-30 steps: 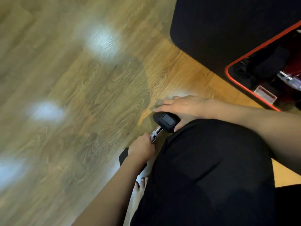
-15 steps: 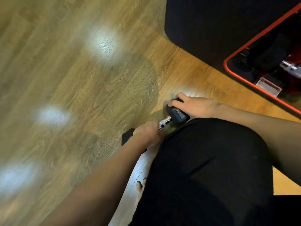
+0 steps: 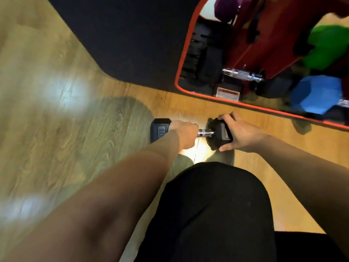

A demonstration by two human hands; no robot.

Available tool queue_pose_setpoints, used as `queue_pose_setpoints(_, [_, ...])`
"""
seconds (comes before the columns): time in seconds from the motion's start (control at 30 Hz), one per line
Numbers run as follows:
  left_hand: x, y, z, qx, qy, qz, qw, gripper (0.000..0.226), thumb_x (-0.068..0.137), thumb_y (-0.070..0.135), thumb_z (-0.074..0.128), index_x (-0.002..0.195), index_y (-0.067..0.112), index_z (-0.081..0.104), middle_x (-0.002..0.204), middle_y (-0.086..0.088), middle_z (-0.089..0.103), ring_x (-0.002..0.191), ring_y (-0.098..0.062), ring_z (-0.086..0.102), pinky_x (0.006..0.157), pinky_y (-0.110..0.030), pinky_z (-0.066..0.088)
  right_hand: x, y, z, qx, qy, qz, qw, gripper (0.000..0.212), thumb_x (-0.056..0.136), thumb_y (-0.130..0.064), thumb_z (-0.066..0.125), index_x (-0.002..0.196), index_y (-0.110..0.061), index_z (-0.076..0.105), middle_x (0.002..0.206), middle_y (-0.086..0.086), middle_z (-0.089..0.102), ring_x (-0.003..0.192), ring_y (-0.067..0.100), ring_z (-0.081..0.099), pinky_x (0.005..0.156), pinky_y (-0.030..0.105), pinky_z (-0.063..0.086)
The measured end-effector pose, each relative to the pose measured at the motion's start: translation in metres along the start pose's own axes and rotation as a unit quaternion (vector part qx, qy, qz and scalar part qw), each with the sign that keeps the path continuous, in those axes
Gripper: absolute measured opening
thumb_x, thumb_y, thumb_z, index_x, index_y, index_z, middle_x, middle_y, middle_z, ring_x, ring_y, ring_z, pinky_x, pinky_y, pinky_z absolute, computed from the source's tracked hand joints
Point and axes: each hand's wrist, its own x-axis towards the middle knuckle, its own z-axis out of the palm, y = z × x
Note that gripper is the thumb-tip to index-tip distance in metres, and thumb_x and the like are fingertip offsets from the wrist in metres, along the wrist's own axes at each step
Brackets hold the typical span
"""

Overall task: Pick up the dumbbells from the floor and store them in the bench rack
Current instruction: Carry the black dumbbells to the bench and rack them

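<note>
A black hex dumbbell [image 3: 218, 133] with a chrome handle is held level above the wooden floor. My left hand [image 3: 184, 134] is closed around the handle next to the left head, which bears a "10". My right hand [image 3: 238, 134] cups the right head from the side. Beyond them, at upper right, is the bench rack [image 3: 182, 72], an open bin with a red rim. Inside it lie a blue dumbbell [image 3: 317, 94], a green one [image 3: 328, 46] and a chrome handle [image 3: 241, 74].
A black mat or bench pad [image 3: 132, 38] covers the floor at the top, left of the rack. My knee in black cloth [image 3: 211, 214] fills the lower middle. Wooden floor [image 3: 56, 110] stretches to the left.
The dumbbell has turned from slanted to level and come up off the floor. My view has swung toward the rack, which now shows far more of its inside.
</note>
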Motion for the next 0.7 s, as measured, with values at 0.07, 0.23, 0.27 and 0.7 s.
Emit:
queue_pose_setpoints(0.07, [0.006, 0.009, -0.001, 0.025, 0.008, 0.019, 0.999, 0.023, 0.093, 0.019, 0.053, 0.116, 0.019, 0.055, 0.086, 0.002, 0.058, 0.076, -0.019, 0.06, 0.061, -0.032, 0.045, -0.005, 0.008, 0.001, 0.013, -0.001, 0.024, 1.0, 0.099, 0.061, -0.051, 0.087, 0.134, -0.038, 0.022, 0.128, -0.001, 0.034, 0.105, 0.026, 0.055, 0.084, 0.044, 0.055])
queue_pose_setpoints(0.23, [0.007, 0.005, 0.0, 0.056, 0.023, 0.035, 0.998, 0.026, 0.092, 0.022, 0.051, 0.118, 0.017, 0.051, 0.081, 0.002, 0.058, 0.069, -0.018, 0.06, 0.06, -0.033, 0.051, 0.0, 0.006, 0.002, -0.083, 0.004, 0.049, 0.995, 0.1, 0.062, -0.071, 0.073, 0.139, -0.037, 0.019, 0.133, 0.002, 0.036, 0.116, 0.03, 0.045, 0.085, 0.047, 0.05])
queue_pose_setpoints(0.27, [0.008, 0.005, 0.001, 0.059, 0.027, 0.039, 0.997, 0.029, 0.092, 0.022, 0.052, 0.12, 0.018, 0.05, 0.08, 0.002, 0.058, 0.068, -0.018, 0.06, 0.06, -0.034, 0.052, 0.0, 0.004, 0.001, -0.131, 0.013, 0.044, 0.99, 0.1, 0.062, -0.08, 0.063, 0.141, -0.036, 0.02, 0.134, 0.002, 0.038, 0.118, 0.029, 0.042, 0.087, 0.048, 0.047])
queue_pose_setpoints(0.7, [-0.012, -0.014, 0.024, 0.091, 0.133, -0.07, 0.984, 0.038, 0.093, 0.044, 0.053, 0.124, 0.024, 0.06, 0.14, -0.001, 0.05, 0.133, -0.028, 0.039, 0.112, -0.064, 0.021, 0.032, -0.078, 0.016, -0.253, -0.015, -0.049, 0.966, 0.019, 0.095, -0.018, 0.05, 0.113, -0.012, 0.048, 0.091, 0.003, 0.062, 0.091, 0.027, 0.06, 0.107, 0.05, 0.024])
